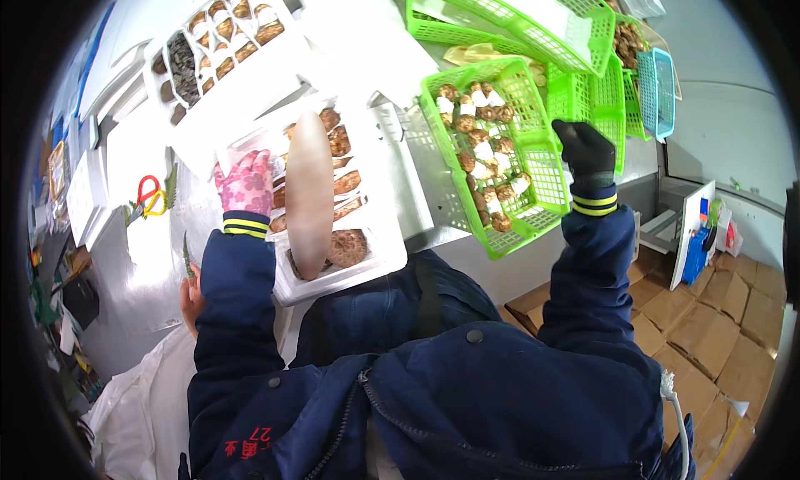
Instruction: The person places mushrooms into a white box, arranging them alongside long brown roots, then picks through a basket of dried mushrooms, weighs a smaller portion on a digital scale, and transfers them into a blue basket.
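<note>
My left hand (pixel 247 182), in a pink flowered glove, rests on the left edge of a white foam tray (pixel 393 259) with its fingers spread. Rows of brown mushrooms (pixel 347 182) lie in the tray, some with white bands, and a wide dark cap (pixel 347 247) sits at its near end. A blurred oblong shape (pixel 309 197) covers the tray's middle. Over on the right, my right hand (pixel 588 152), in a black glove, is curled beside the rim of a green basket (pixel 533 117). Several banded mushrooms (pixel 483 151) lie in that basket. What my right fingers hold, if anything, is hidden.
More green baskets (pixel 583 42) and a blue basket (pixel 657 92) stand far right. Another packed tray (pixel 218 47) and white lids (pixel 367 38) lie at the back. Scissors (pixel 150 198) rest at left, near another person's hand (pixel 192 298). Flattened cardboard (pixel 700 338) covers the floor.
</note>
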Motion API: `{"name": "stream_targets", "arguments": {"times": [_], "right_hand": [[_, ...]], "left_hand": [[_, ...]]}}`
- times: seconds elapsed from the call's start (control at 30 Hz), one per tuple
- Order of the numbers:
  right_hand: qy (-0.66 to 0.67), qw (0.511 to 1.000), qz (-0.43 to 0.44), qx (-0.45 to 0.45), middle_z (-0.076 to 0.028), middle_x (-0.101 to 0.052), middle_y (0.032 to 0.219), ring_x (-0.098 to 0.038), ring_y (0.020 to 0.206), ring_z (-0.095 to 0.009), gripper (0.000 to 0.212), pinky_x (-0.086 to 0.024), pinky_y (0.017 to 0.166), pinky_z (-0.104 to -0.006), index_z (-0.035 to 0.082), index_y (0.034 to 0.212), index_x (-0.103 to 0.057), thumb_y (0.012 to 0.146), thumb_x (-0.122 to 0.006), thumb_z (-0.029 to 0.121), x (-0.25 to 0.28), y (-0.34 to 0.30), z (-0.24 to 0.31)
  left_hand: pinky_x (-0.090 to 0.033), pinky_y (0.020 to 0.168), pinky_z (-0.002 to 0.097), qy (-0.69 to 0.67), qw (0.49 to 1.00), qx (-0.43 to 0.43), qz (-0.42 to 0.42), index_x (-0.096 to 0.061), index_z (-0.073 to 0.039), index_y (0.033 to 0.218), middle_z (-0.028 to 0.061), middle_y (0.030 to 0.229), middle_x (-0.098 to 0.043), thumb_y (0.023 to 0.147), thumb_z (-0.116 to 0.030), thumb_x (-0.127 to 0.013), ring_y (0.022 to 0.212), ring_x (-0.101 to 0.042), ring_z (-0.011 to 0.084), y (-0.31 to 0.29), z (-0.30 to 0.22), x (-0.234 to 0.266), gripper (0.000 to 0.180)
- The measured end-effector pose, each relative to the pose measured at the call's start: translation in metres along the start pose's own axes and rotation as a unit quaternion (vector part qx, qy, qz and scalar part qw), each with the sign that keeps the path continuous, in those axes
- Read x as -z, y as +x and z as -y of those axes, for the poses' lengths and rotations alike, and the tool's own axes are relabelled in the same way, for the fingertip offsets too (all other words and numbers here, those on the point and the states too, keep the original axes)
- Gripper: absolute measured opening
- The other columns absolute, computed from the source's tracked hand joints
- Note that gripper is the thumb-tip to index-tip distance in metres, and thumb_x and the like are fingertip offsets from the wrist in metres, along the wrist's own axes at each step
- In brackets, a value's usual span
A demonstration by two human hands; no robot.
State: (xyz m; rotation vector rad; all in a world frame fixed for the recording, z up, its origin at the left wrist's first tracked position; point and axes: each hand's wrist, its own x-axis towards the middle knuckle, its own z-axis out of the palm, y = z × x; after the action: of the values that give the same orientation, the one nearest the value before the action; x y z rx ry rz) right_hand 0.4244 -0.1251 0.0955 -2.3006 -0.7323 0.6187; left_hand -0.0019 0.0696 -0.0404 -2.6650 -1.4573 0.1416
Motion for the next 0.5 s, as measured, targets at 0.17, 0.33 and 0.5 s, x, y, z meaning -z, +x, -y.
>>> {"name": "stream_targets", "arguments": {"times": [0.17, 0.33, 0.5], "right_hand": [[-0.142, 0.979, 0.036, 0.141, 0.000, -0.060, 0.063, -0.056, 0.059, -0.012, 0.010, -0.045, 0.056, -0.0275, 0.010, 0.079, -0.066, 0.076, -0.065, 0.020, -0.041, -0.004, -0.113], [-0.221, 0.963, 0.075, 0.136, -0.008, -0.056, 0.113, -0.054, 0.104, -0.020, 0.047, -0.043, 0.088, -0.0323, 0.011, 0.125, -0.045, 0.080, -0.056, 0.015, -0.113, 0.007, -0.140], [-0.437, 0.826, -0.016, 0.355, -0.007, -0.030, 0.137, -0.032, 0.125, -0.019, 0.048, -0.035, 0.098, -0.0337, 0.009, 0.137, -0.021, 0.091, -0.031, 0.018, -0.143, 0.071, -0.135]], "left_hand": [[-0.026, 0.099, 0.0488, -0.034, 0.999, 0.001, -0.002, -0.060, -0.022, 0.109, -0.0010, 0.112, -0.057, 0.085, -0.029, -0.050, 0.105, -0.053, 0.0200, 0.001, 0.009, -0.015, 0.027], [-0.028, 0.098, 0.0480, -0.047, 0.999, 0.004, -0.017, -0.061, -0.019, 0.106, 0.0014, 0.106, -0.060, 0.086, -0.026, -0.051, 0.102, -0.055, 0.0200, 0.000, 0.007, -0.007, 0.024], [-0.022, 0.101, 0.0499, 0.001, 1.000, 0.021, -0.015, -0.059, -0.021, 0.106, -0.0039, 0.116, -0.056, 0.082, -0.022, -0.052, 0.110, -0.049, 0.0134, -0.001, 0.002, 0.002, 0.025]]}}
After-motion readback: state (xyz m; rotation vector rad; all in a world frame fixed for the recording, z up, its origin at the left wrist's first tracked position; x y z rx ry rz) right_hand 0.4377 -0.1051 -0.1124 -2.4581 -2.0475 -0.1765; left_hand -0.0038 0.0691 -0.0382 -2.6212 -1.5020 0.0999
